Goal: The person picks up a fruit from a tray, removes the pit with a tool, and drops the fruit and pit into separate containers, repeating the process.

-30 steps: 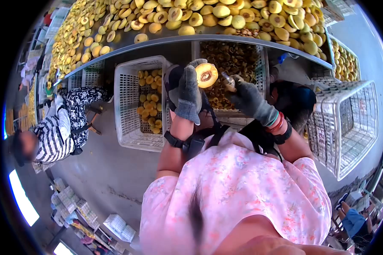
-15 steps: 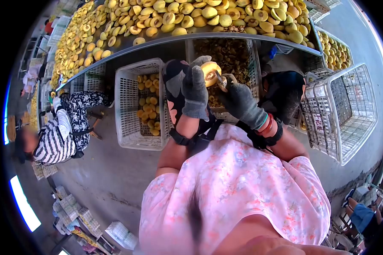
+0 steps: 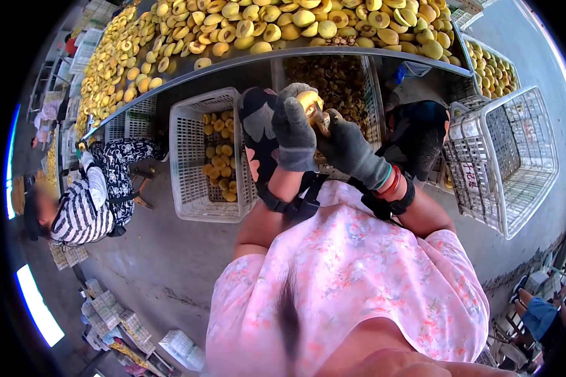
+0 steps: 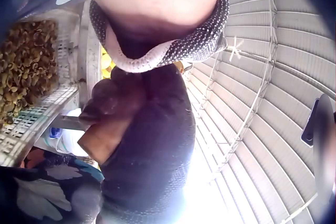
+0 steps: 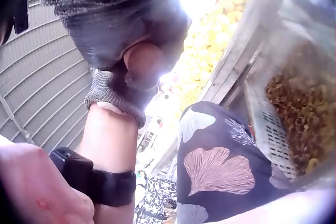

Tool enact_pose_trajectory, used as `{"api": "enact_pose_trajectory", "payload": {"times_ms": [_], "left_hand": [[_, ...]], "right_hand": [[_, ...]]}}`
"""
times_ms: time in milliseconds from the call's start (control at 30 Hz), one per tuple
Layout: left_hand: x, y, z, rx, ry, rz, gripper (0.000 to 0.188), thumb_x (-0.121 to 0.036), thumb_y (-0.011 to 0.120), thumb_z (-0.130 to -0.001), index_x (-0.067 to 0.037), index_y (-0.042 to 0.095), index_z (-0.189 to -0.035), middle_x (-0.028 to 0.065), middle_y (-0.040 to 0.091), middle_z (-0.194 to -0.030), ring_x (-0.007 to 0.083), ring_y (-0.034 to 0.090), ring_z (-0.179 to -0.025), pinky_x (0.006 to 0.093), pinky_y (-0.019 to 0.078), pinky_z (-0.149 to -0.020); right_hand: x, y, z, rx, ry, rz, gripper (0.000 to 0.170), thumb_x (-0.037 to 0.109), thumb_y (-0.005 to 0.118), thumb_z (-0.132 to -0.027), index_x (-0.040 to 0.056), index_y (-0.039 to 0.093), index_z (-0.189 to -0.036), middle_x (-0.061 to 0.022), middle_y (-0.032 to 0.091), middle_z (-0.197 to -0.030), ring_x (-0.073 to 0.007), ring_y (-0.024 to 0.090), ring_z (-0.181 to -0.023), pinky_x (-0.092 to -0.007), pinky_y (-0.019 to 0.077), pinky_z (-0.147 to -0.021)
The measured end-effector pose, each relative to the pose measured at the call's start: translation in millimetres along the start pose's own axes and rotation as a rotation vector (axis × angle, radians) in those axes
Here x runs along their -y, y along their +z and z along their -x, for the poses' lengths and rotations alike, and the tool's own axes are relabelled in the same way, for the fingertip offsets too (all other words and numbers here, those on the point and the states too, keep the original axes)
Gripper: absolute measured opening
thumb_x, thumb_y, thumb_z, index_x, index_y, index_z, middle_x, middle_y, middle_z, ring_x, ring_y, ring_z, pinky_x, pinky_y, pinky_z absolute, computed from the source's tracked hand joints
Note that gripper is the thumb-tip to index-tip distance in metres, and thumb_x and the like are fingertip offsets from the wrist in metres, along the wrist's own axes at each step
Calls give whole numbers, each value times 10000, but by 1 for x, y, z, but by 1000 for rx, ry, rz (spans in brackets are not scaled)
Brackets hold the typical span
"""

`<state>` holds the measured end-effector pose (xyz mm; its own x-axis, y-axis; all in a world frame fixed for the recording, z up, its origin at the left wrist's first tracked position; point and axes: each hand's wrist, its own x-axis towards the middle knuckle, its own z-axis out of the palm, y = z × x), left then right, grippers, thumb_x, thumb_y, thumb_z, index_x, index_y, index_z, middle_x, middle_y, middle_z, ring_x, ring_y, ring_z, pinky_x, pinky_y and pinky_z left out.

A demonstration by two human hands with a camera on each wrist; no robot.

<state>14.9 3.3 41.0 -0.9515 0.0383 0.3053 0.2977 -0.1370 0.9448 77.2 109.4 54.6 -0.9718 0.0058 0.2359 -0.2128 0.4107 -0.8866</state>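
Note:
In the head view, the gloved left hand [image 3: 294, 129] holds a halved yellow fruit [image 3: 309, 100] upright in its curled fingers. The gloved right hand [image 3: 353, 149] grips a small tool [image 3: 323, 123], whose tip meets the fruit's cut face; the pit area is partly hidden. Seen from the right wrist, the right glove [image 5: 118, 22] wraps around the tool's rounded handle end [image 5: 144, 60], with the left glove's cuff [image 5: 113, 95] just below it. A wooden handle [image 4: 105, 137] shows between dark gloved fingers in the left wrist view.
Halved fruit covers a metal-edged table [image 3: 233, 61] ahead. Below stand a white crate [image 3: 176, 157] with fruit halves and a crate of brown scraps [image 3: 327, 75]. An empty-looking crate [image 3: 516, 163] leans at right. Another person [image 3: 85, 210] sits at left.
The right hand has moved in to the left, bringing the tool from beside the fruit onto its cut face. The left hand has turned the fruit, and its face shows less.

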Motion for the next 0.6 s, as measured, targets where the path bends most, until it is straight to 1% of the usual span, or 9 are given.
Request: {"api": "enact_pose_trajectory", "payload": {"times_ms": [33, 67, 167, 233, 267, 333, 433, 567, 600], "left_hand": [[-1, 1, 0, -12, 26, -48, 686, -643, 352, -901, 3, 550, -1016, 119, 620, -945, 208, 622, -807, 323, 514, -756], [-2, 2, 0, -5, 24, -12, 690, -646, 349, -900, 4, 548, -1021, 118, 619, -951, 208, 621, -813, 325, 513, -758], [-5, 6, -2, 12, 12, 111, 698, -648, 336, -901, 4, 543, -1037, 117, 615, -966, 204, 616, -826, 327, 512, -763], [-7, 8, -2, 24, -12, 219, 697, -642, 324, -907, 5, 540, -1050, 118, 612, -972, 202, 613, -831, 326, 510, -767], [-9, 8, -3, 24, 25, 168, 700, -643, 321, -907, 6, 538, -1053, 119, 612, -971, 203, 612, -832, 326, 510, -768], [-10, 7, -3, 27, 95, 62, 704, -645, 315, -907, 6, 534, -1061, 120, 613, -968, 203, 611, -834, 326, 509, -771], [-8, 6, -4, 31, 113, 3, 706, -644, 310, -909, 9, 539, -1051, 121, 613, -966, 204, 612, -833, 324, 507, -771], [-9, 5, -3, 27, 88, -10, 697, -629, 303, -922, 13, 556, -1018, 116, 617, -944, 195, 608, -829, 310, 501, -763], [-9, 5, -4, 29, 87, -23, 695, -627, 302, -924, 13, 560, -1009, 113, 618, -933, 192, 607, -827, 307, 499, -760]], "right_hand": [[-5, 2, 1, -3, -25, -40, 274, 113, 615, -803, 20, 508, -1038, -228, 615, -818, -413, 611, -801, -417, 485, -635], [-8, 4, 1, -4, -51, -82, 280, 102, 616, -797, 21, 513, -1044, -225, 617, -836, -411, 612, -821, -407, 487, -647], [1, 5, 0, -70, 40, -149, 281, 103, 625, -790, 25, 523, -1040, -215, 619, -848, -403, 615, -842, -387, 488, -660], [-1, 8, 0, -102, -2, -216, 277, 112, 628, -793, 24, 518, -1031, -215, 618, -831, -406, 615, -827, -391, 488, -653], [-2, 9, 0, -120, -21, -251, 275, 116, 630, -794, 23, 515, -1026, -215, 617, -822, -408, 615, -819, -393, 487, -650], [3, 4, -1, -81, 15, -209, 276, 121, 632, -797, 25, 506, -1023, -212, 617, -804, -406, 617, -799, -395, 487, -638], [4, 1, 0, -59, 15, -107, 290, 130, 634, -798, 26, 489, -1026, -209, 617, -779, -403, 617, -767, -400, 485, -619], [1, 0, -1, -54, -65, -25, 302, 152, 631, -801, 17, 474, -1021, -207, 613, -738, -402, 612, -713, -418, 478, -586], [-1, -1, 0, -2, -21, 14, 330, 145, 639, -803, 14, 475, -1057, -206, 618, -755, -401, 615, -730, -411, 480, -595]]}}
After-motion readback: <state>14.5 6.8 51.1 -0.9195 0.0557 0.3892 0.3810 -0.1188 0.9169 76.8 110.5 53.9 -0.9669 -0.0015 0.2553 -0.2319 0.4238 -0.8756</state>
